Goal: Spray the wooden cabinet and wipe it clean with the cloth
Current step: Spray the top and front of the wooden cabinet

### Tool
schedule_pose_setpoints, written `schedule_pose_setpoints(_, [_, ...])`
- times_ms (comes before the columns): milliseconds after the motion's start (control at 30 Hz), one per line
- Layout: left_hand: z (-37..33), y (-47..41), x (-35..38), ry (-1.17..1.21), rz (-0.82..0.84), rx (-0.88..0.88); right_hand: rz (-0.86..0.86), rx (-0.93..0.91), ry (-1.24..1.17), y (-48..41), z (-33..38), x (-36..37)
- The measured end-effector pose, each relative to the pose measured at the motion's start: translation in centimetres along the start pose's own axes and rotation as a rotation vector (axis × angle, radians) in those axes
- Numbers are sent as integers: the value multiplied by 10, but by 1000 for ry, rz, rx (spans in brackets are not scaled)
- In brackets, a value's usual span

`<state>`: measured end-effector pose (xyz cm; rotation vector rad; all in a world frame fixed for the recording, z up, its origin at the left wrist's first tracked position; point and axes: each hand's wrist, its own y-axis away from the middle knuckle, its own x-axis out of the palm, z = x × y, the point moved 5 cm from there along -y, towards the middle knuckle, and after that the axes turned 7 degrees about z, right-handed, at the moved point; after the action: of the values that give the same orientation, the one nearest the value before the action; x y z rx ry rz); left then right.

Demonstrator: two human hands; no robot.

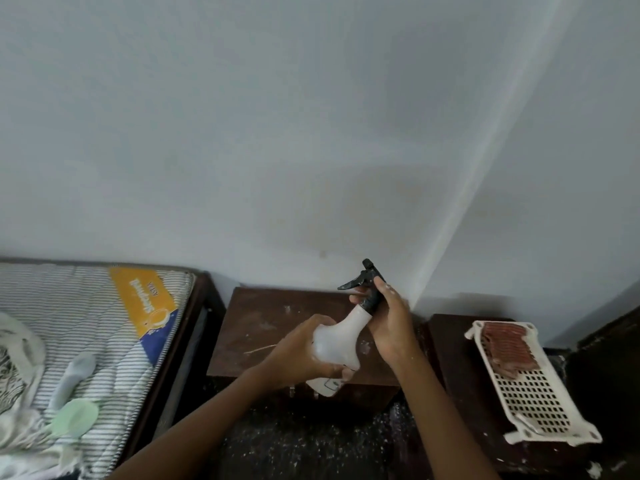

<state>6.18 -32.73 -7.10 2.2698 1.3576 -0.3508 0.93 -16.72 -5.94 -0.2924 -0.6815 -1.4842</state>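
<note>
White bottle (333, 341), left fingers (337, 370) grip body, right fingers (360, 298) grip neck, basket (540, 401) holds cloth (507, 348)

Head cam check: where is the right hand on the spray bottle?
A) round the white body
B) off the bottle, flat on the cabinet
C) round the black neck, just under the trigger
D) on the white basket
C: the right hand curls round the black neck of the spray bottle, its fingers just under the trigger, while the left hand grips the white body.
</note>
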Motion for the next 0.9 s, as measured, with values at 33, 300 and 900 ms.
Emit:
schedule_pose_setpoints(33, [9, 2, 0, 40, 22, -8, 18, 35, -63, -3, -14, 3])
schedule_pose_setpoints(300, [97, -21, 19, 175, 247, -138, 62, 231, -280, -39, -113, -14])
schedule_pose_setpoints(900, [214, -166, 166, 275, 674, -309, -451, 320, -161, -102, -211, -240])
